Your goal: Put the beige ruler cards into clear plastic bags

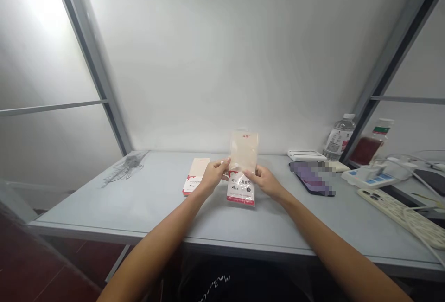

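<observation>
Dark clothing [260,279] and bare forearms [153,255] come nearest. Beyond, over the grey surface [139,209], a beige-and-red packet [244,153] is held up between left hand [214,175] and right hand [267,181], fingers [224,163] pinching its two side edges. A second packet [197,167] lies on the surface, partly behind the left hand

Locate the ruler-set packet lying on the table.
In the head view, the ruler-set packet lies left of centre, partly behind the left hand, left of the held packet.
</observation>
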Demonstrator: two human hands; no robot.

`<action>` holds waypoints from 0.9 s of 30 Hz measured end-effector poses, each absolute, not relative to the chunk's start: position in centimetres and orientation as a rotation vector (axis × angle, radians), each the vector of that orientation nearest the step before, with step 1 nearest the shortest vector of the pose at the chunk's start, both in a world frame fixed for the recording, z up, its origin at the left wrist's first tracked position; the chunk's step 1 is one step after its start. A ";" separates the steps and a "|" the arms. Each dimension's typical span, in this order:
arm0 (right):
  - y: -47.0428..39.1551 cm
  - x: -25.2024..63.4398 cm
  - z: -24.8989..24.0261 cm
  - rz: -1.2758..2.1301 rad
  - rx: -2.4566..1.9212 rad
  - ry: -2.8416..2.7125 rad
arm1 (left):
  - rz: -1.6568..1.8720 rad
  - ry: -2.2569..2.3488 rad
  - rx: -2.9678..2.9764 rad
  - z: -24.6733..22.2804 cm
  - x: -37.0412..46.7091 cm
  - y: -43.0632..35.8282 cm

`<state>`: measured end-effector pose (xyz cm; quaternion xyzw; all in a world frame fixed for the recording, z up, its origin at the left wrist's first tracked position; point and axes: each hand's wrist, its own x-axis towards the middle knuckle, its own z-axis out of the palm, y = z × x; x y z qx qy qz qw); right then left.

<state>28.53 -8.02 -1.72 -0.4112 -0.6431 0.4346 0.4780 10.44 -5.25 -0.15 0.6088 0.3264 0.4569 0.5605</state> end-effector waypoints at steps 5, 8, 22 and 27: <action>-7.9 28.8 -1.7 1.023 -1.005 -1.520 | 1.070 0.657 1.391 0.5 10.2 -5.5; -8.1 28.7 -1.5 1.017 -0.990 -1.544 | 1.055 0.678 1.482 0.5 10.1 -5.5; -8.7 28.3 -1.6 0.988 -0.969 -1.678 | 1.009 0.688 1.583 -0.6 10.4 -5.2; -8.6 28.2 -1.9 0.994 -0.946 -1.699 | 1.006 0.685 1.563 -0.9 10.5 -5.1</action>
